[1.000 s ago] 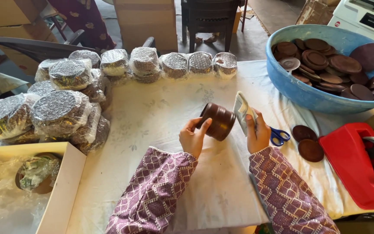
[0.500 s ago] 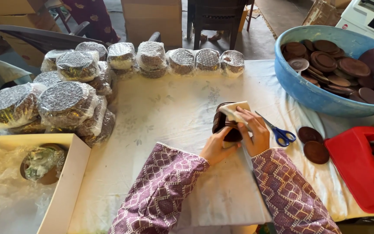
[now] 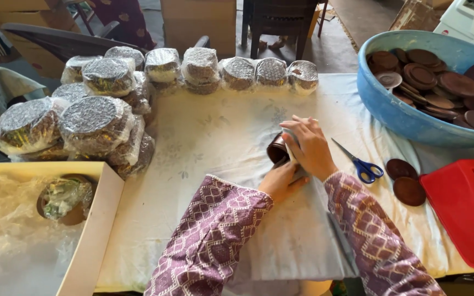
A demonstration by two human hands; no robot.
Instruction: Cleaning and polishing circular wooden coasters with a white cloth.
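A dark brown round wooden container (image 3: pixel 277 149) lies on its side at the middle of the cloth-covered table (image 3: pixel 220 137). My left hand (image 3: pixel 281 183) grips it from below. My right hand (image 3: pixel 309 147) covers its top and presses a pale folded cloth (image 3: pixel 289 143) against it; most of the cloth and container are hidden under my fingers. Both sleeves are purple with a white diamond pattern.
Bubble-wrapped round bundles (image 3: pixel 97 123) pile up at the left and along the far edge. Blue-handled scissors (image 3: pixel 364 163) and two brown lids (image 3: pixel 404 181) lie to the right. A blue basin (image 3: pixel 407 118) of brown lids, a red tape dispenser (image 3: pixel 464 211) and an open box (image 3: pixel 91 230) surround the work spot.
My right hand brought the cloth from beside the container onto it and now covers it. My left hand slid under the container. The camera tilted slightly.
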